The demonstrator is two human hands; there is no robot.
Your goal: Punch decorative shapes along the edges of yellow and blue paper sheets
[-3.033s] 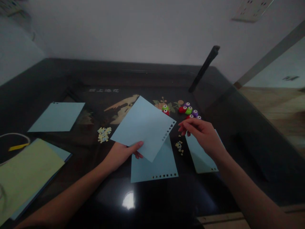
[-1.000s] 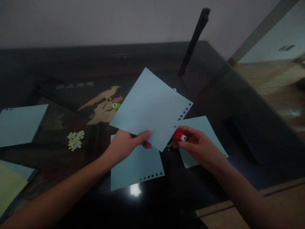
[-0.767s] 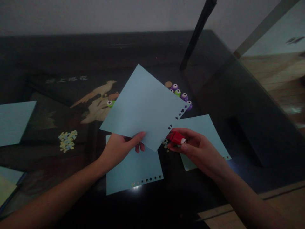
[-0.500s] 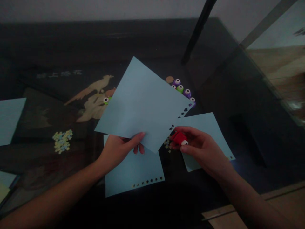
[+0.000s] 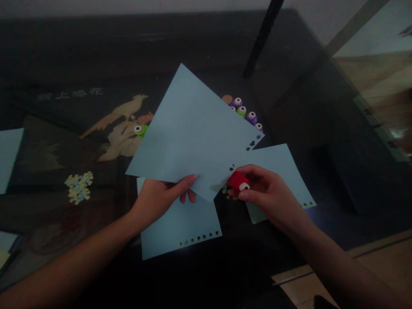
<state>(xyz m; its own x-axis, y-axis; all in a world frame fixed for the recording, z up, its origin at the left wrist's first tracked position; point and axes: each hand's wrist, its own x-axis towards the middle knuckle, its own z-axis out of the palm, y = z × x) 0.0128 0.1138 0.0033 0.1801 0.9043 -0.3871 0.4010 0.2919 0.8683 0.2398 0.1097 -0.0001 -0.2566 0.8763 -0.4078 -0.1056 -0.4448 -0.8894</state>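
Observation:
My left hand (image 5: 172, 193) pinches the lower edge of a light blue sheet of paper (image 5: 193, 133), thumb on top, holding it tilted above the table. Small shaped holes run along the sheet's right edge. Between the thumb and fingers of my right hand (image 5: 267, 189) is a red craft punch (image 5: 238, 180) with a white round end, right at that punched edge; whether the paper sits in its slot I cannot tell. Beneath the held sheet lies a second blue sheet (image 5: 180, 229) with a row of holes along its bottom edge. Another punched sheet (image 5: 273, 159) lies under my right hand.
Several purple and green punches (image 5: 252, 117) stand behind the held sheet, and a green one (image 5: 140, 130) at its left. A pile of small paper cutouts (image 5: 79, 187) lies on the dark glossy table (image 5: 106, 231). More blue paper (image 5: 9, 154) is at the left edge.
The red punch has moved slightly left and turned against the held sheet's punched edge, covering some holes. My left hand keeps its grip. The whole view has shifted a little.

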